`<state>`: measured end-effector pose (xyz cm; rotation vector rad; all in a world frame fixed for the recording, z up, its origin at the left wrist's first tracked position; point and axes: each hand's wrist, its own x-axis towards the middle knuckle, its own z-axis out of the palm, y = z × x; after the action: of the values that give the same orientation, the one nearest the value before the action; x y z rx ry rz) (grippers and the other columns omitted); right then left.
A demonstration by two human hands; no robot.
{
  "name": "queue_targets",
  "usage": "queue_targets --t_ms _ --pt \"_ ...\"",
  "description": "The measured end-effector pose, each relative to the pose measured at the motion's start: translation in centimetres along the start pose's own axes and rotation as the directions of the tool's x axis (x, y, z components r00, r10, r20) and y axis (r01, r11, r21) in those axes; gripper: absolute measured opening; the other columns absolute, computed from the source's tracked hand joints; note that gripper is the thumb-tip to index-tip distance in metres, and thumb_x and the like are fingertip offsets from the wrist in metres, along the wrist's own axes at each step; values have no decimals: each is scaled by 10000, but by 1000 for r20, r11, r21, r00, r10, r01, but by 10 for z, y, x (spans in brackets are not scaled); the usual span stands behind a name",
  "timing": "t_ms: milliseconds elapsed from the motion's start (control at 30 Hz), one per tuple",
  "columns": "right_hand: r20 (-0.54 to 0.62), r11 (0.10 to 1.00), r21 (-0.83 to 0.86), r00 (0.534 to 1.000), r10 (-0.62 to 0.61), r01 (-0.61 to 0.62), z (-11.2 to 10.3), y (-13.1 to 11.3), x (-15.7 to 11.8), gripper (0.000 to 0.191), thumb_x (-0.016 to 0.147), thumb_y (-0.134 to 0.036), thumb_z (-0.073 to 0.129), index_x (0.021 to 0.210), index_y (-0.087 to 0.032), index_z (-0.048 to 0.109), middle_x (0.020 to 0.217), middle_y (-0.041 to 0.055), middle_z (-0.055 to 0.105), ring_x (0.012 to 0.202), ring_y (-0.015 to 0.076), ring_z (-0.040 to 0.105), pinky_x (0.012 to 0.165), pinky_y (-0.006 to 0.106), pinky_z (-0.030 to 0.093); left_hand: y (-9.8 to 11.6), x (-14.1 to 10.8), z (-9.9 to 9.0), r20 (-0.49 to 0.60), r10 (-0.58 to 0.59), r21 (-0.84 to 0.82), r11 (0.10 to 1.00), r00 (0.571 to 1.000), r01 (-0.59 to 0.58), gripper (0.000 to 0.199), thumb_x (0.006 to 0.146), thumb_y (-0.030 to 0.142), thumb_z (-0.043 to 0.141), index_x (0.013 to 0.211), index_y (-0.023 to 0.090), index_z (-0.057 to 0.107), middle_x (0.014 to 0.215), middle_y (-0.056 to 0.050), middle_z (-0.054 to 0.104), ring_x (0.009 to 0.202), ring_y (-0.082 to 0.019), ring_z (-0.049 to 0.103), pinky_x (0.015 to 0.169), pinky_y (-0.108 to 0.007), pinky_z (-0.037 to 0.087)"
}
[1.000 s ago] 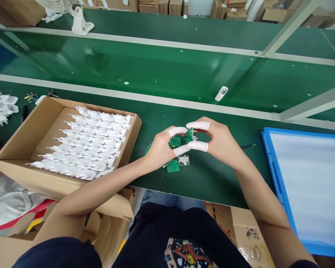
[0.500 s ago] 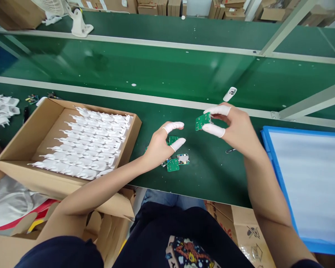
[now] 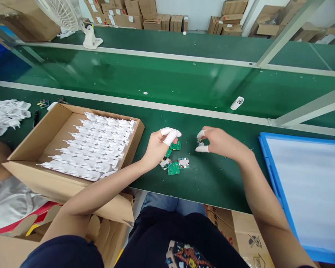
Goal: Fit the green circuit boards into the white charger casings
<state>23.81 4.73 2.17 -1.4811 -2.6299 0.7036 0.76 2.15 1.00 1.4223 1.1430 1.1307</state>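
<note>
My right hand (image 3: 219, 141) pinches a small circuit board (image 3: 200, 142) between thumb and fingers, over the green bench. White finger cots cover the gripping fingertips of both hands. My left hand (image 3: 159, 147) has its thumb and forefinger pressed together; whether anything is between them is hidden. Just beside and below the left hand lies a loose group of green circuit boards (image 3: 173, 168). Some show plain green faces, while another board (image 3: 183, 163) has its component side up.
At left stands an open cardboard box (image 3: 19, 149) holding rows of white plastic parts (image 3: 92, 147). More white parts (image 3: 8, 115) are heaped beyond it. A blue-rimmed tray (image 3: 276, 190) lies at right. A small white device (image 3: 237, 103) and a clip fan (image 3: 92, 37) are farther back.
My right hand has moved down and slightly left, turning the circuit board nearly edge-on. The left thumb and forefinger have closed together. The camera view has tilted up slightly.
</note>
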Motion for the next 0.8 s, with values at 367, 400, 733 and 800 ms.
queue_targets --t_ms 367,400,733,800 --pt "152 877 -453 955 254 -160 36 -38 0 130 831 -137 619 944 -73 630 922 126 648 891 230 633 744 329 477 -7 -7 -4 460 58 711 574 886 -406 333 857 314 580 1133 131 620 1239 -156 583 1218 -290 499 1029 -450 412" --pt "138 861 -476 952 274 -179 37 -38 2 145 859 -181 615 964 -81 627 940 107 649 895 215 632 767 348 497 -6 -10 -4 470 37 737 534 882 -416 347 850 306 590 1146 126 614 1283 -166 561 1264 -304 467 1055 -464 390" --pt "-116 896 -443 993 -24 -30 47 -72 -18 571 830 -370 665 1318 -132 486 1347 184 508 1368 358 313 1108 649 178 -33 -76 -28 298 95 926 215 950 -312 499 839 414 522 1271 165 545 1451 -145 452 1410 -347 292 1111 -530 300" --pt "-116 898 -439 992 -53 -4 53 -70 -10 641 808 -414 679 1341 -126 471 1481 195 365 1410 373 232 1103 690 129 -54 -74 -35 226 195 949 179 954 -261 629 794 461 521 1302 91 499 1462 -197 409 1425 -383 227 1103 -548 297"
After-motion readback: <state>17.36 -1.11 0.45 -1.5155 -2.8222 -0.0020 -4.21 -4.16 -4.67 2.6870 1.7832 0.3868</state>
